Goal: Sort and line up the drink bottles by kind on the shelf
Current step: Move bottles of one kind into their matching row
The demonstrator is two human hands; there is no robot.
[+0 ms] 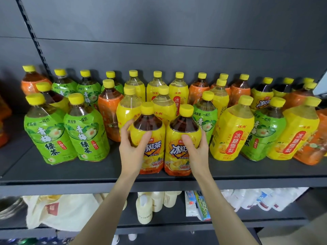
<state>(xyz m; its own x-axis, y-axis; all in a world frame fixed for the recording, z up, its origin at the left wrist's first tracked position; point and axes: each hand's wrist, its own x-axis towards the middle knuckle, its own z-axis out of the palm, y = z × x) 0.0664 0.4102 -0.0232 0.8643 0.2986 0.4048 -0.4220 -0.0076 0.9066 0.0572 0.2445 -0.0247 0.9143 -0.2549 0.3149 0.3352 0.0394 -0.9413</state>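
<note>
A: Fingers [126, 127] of the left hand [131, 151] are curled round the left iced-tea bottle [153, 156], thumb on the label. The right hand [198, 151] grips the right iced-tea bottle [177, 156] the same way.
B: Where on the shelf [88, 172]?
A: Both upright at the shelf's front edge, mid-width, side by side.
B: Rest?
A: Two green-tea bottles [49, 138] at shelf front left. Yellow pear-drink bottle [231, 137] at shelf front right. Kinds mixed toward the shelf back, all with yellow caps.

back panel [159, 32]: dark grey metal | slotted upright [33, 36]: left | shelf [70, 172]: dark grey, matte
</note>
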